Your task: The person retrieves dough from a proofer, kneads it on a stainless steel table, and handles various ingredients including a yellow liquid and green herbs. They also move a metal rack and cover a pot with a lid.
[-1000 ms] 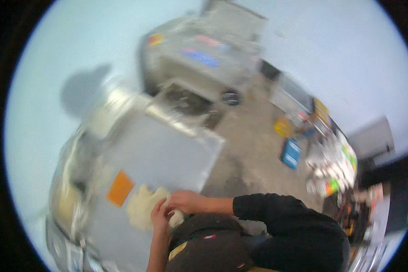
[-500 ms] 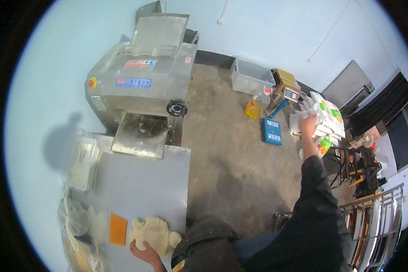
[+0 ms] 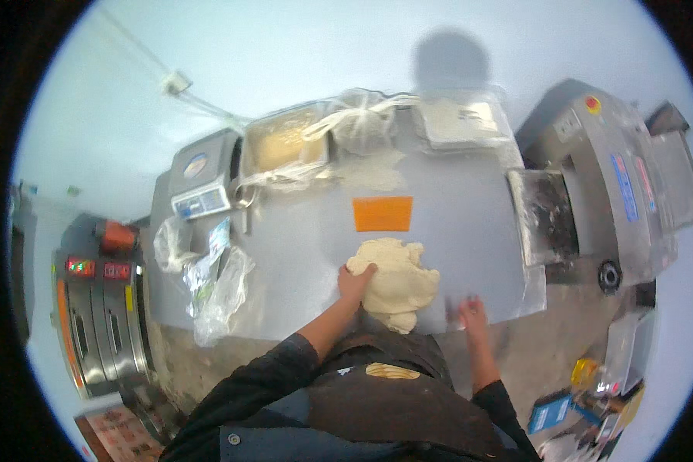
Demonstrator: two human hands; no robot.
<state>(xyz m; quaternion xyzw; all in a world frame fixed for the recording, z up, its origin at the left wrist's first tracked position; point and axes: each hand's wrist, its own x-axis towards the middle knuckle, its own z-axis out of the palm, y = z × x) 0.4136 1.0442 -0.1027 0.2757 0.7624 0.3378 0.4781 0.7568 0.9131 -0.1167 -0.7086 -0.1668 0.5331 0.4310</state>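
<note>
- The pale dough [image 3: 396, 277] lies near the middle of the table's [image 3: 470, 223] near edge, probably for easy reach.
- The left hand [image 3: 353, 285] lays its thumb over the dough's left side, perhaps steadying it; I cannot tell whether its fingers grip.
- The right hand [image 3: 473, 310], blurred, sits apart, right; finger state unclear.
- Far left, a tray [image 3: 246, 146] holds yellowish material; far right, a tub [image 3: 470, 144], something white.

Dough [image 3: 397, 280], oven [image 3: 102, 327] and scale [image 3: 202, 175] show a bakery
</note>
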